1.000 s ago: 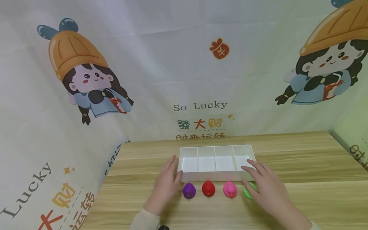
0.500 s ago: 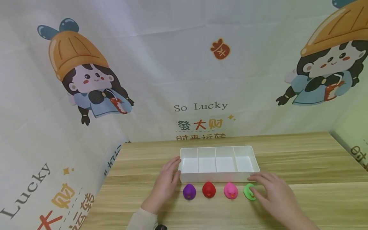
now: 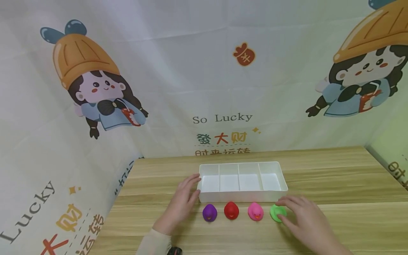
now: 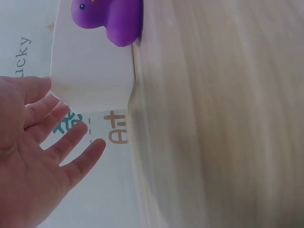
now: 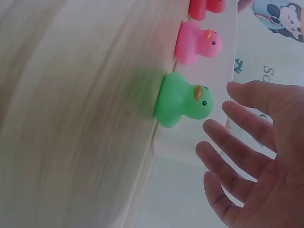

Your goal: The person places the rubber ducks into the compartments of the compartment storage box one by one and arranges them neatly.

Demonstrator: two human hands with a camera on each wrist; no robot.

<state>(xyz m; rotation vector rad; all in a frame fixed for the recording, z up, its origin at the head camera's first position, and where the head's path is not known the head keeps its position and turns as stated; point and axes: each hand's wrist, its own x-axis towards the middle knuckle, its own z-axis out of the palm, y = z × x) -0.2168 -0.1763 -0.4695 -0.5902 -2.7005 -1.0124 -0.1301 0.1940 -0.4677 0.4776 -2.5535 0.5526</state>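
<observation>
We see white four-compartment tray (image 3: 242, 196), open-topped. Just before its near side, upright, facing away: purple toy duck (image 3: 209, 212) by left end, then red toy duck (image 3: 231, 210), pink toy duck (image 3: 255, 210), green toy duck (image 5: 175, 100) by right end.

Soft light casts faint shadows; wrist views look hazy.

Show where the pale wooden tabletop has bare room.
Free: the tabletop left of the left hand and right of the white four-compartment tray. Crowded: the tray's near side, with a row from purple toy duck to green toy duck beside the right hand.
</observation>
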